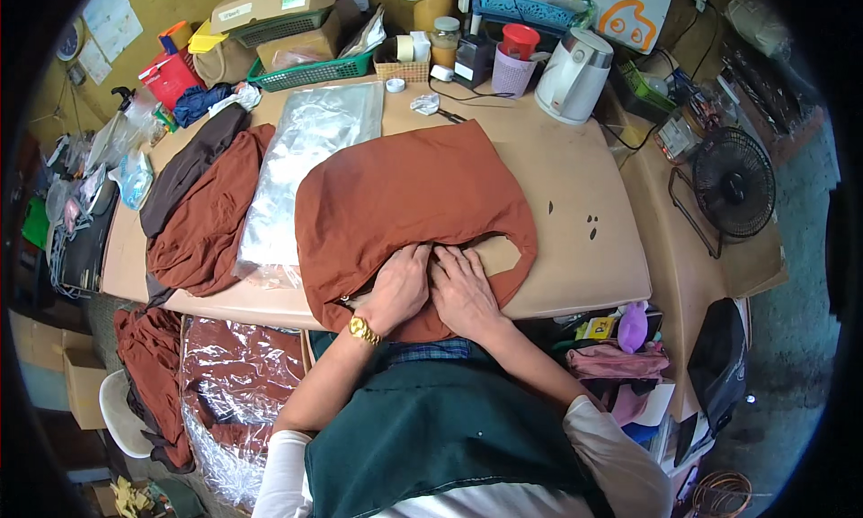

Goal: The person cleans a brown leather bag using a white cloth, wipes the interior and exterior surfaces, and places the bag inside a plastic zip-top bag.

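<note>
A rust-brown fabric shoulder bag (pixel 404 181) lies in front of me on the padded worktable (pixel 573 262), its strap loop curving out at the right. My left hand (pixel 401 285), with a gold wristwatch (pixel 364 329) at the wrist, grips the fabric along the bag's opening. Close beside it, my right hand (pixel 464 289) holds the same edge near the strap. The fingertips of both hands are partly hidden in the folds. A small metal piece, perhaps a zipper end, shows left of my left wrist.
A stack of clear plastic bags (pixel 323 134) lies partly beneath the bag. More rust-brown and dark fabric pieces (pixel 209 215) lie left. A white electric kettle (pixel 574 76) and green basket (pixel 310 73) stand behind; a black fan (pixel 733 181) is right. A plastic-lined box (pixel 236 376) sits below.
</note>
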`<move>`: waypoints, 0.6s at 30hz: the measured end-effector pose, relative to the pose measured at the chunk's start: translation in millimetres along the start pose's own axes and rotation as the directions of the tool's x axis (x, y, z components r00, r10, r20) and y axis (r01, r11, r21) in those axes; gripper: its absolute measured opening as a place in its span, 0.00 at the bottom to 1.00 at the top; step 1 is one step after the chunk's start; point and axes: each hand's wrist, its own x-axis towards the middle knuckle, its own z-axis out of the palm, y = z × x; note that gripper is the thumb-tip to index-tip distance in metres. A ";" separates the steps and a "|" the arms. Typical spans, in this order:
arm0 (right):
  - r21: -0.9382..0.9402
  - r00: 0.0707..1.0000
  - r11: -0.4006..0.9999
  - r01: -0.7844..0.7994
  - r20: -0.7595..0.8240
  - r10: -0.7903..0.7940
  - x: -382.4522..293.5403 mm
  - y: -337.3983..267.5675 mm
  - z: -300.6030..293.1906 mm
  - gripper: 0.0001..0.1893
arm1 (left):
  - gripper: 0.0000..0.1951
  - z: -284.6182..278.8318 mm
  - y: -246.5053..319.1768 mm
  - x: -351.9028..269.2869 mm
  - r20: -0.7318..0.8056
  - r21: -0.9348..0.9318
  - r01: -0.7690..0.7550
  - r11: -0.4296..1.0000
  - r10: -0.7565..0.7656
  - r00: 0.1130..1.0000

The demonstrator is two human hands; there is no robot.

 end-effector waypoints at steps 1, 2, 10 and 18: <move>-0.042 1.000 0.999 0.007 0.000 -0.007 -2.2 0.0 -0.8 0.23 | 0.15 1.2 -0.9 6.2 0.080 0.011 0.037 0.999 -0.037 0.996; -0.063 0.995 0.997 -0.033 0.089 0.038 -4.3 0.1 -2.7 0.23 | 0.14 2.2 -1.7 11.9 0.158 0.026 0.072 0.997 -0.075 0.985; 0.006 0.989 0.998 -0.069 0.130 0.067 -6.1 -12.2 -2.3 0.21 | 0.15 33.4 -46.2 51.7 0.295 0.582 -0.393 0.712 0.266 0.918; 0.375 0.939 0.861 -0.343 0.162 0.304 21.4 69.9 -50.8 0.15 | 0.20 -0.5 -5.5 5.0 0.363 0.374 -0.169 0.912 0.024 0.932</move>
